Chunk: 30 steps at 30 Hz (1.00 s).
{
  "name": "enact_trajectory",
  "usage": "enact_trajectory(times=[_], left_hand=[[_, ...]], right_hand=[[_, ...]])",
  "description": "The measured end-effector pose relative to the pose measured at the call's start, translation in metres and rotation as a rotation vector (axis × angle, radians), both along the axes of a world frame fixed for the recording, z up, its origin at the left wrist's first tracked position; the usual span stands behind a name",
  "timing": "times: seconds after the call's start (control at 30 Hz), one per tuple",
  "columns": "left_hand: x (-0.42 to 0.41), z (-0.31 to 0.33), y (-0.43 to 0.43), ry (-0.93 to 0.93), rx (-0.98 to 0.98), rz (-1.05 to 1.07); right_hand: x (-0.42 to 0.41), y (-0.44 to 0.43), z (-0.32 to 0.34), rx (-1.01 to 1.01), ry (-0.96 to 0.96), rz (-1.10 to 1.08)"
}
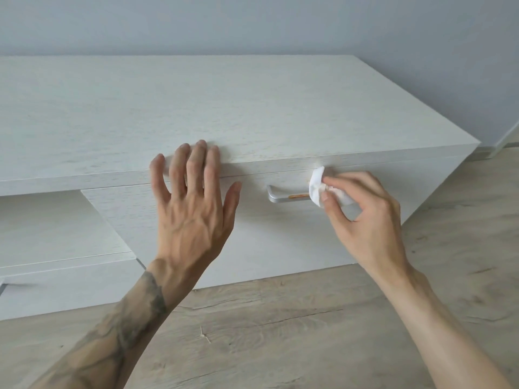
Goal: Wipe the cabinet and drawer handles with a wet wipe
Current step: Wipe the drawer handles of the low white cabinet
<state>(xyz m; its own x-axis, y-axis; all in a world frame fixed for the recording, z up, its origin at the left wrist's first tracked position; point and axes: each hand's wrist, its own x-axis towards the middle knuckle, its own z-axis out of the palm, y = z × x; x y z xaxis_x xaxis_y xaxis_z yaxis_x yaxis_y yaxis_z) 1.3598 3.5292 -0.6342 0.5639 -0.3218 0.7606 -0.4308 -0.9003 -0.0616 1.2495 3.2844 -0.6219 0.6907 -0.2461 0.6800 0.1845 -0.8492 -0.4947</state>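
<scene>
The right hand (365, 220) is pinching a crumpled white wet wipe (316, 186) between thumb and fingertips and is pressing it around the right part of the silver handle (286, 197). The handle is sitting high on the drawer front (252, 242). Its left end and bent corner are showing bare, with a thin orange streak (299, 195) running along the bar just left of the wipe.

Left of the handle and apart from it, the left hand (193, 211) is lying open with 5 fingers spread, holding nothing. Its 4 fingertips are resting over the front edge of the cabinet top (196, 108), and the thumb is pointing toward the handle. Between thumb and handle, a bare strip of drawer front is lying free.

Above the handle, the top is stretching back to the grey wall (252, 23). Below the handle, the drawer front is ending at the wooden floor (280, 332). Far to the lower left of the handle, 1 second silver handle (3, 289) is peeking in at the frame's edge.
</scene>
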Motion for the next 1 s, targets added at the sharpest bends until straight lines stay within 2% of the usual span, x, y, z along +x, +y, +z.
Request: enact_trajectory(times=[0.27,0.43,0.57,1.0], left_hand=[[0.009,-0.011,-0.002,-0.096,-0.055,-0.025],[0.014,-0.014,0.000,-0.120,-0.054,-0.045],[0.014,-0.015,-0.002,-0.124,-0.084,-0.043],[0.013,-0.014,-0.003,-0.125,-0.090,-0.047]], right_hand=[[0.007,0.002,-0.017,-0.071,-0.137,0.055],[0.010,-0.002,-0.019,-0.139,-0.144,0.111],[0.011,-0.002,-0.022,-0.088,-0.170,0.064],[0.018,0.021,-0.020,-0.084,-0.117,0.146]])
